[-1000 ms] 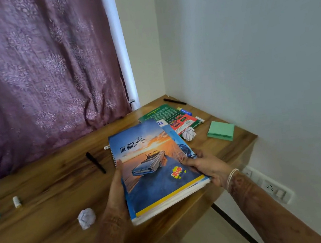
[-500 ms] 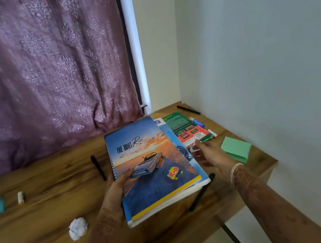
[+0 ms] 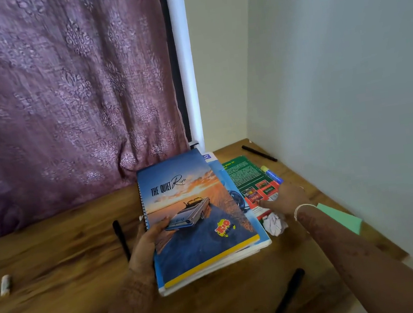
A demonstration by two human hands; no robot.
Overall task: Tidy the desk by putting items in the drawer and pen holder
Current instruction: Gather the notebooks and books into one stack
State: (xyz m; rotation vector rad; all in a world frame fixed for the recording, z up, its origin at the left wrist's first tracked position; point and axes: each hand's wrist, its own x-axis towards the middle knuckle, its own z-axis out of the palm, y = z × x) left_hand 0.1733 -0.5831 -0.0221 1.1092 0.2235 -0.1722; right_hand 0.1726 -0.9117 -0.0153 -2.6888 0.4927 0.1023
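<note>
Left hand (image 3: 143, 243) clamps notebook stack (image 3: 198, 223) at spine, freeing right hand (image 3: 288, 195), fingers straight, touching green book (image 3: 245, 177) beside stack, presumably to gather it.

Notebook stack (image 3: 198, 225) left of book (image 3: 250, 177), paper ball (image 3: 274, 223) between.

I read the desk (image 3: 56, 257) as wood or wood laminate, brown grain with a soft sheen. The curtain (image 3: 61, 96) at far left is purple cloth, its raised floral pattern faintly shiny. The notebook (image 3: 196, 226) has a glossy printed cover, a wire spiral (image 3: 142, 204) down its left edge and white paper pages. The green book (image 3: 247, 177) to its right looks like smooth coated paper. The paper ball (image 3: 274, 223) beside it is crumpled, white and matt. The green note pad (image 3: 345, 219) is matt paper. The near black pen (image 3: 287, 300) looks like matt plastic, the blue marker (image 3: 272, 175) shinier. The right wall (image 3: 345, 59) is matt paint
</note>
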